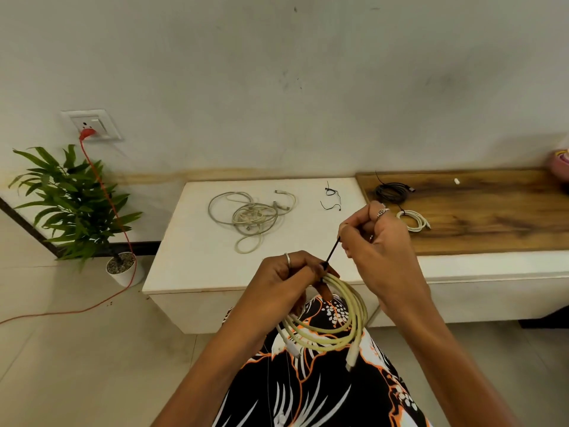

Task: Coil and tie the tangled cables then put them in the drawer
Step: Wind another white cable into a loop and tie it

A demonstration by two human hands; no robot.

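My left hand [289, 275] grips a yellowish coiled cable [341, 328] at its top, over my lap. A black cable tie [332, 252] runs tight from the coil up to my right hand [374, 241], which pinches its free end. A tangle of pale cables [251, 215] lies on the white cabinet top [191, 251]. Two loose black ties [331, 197] lie further right on it. On the wooden top [492, 217] sit a tied black coil [391, 192] and a tied white coil [412, 220].
A potted plant [77, 204] stands on the floor at left. A red cord [107, 198] hangs from a wall socket [90, 124] and trails over the floor. A pink object [560, 161] sits at the far right edge. No drawer opening shows.
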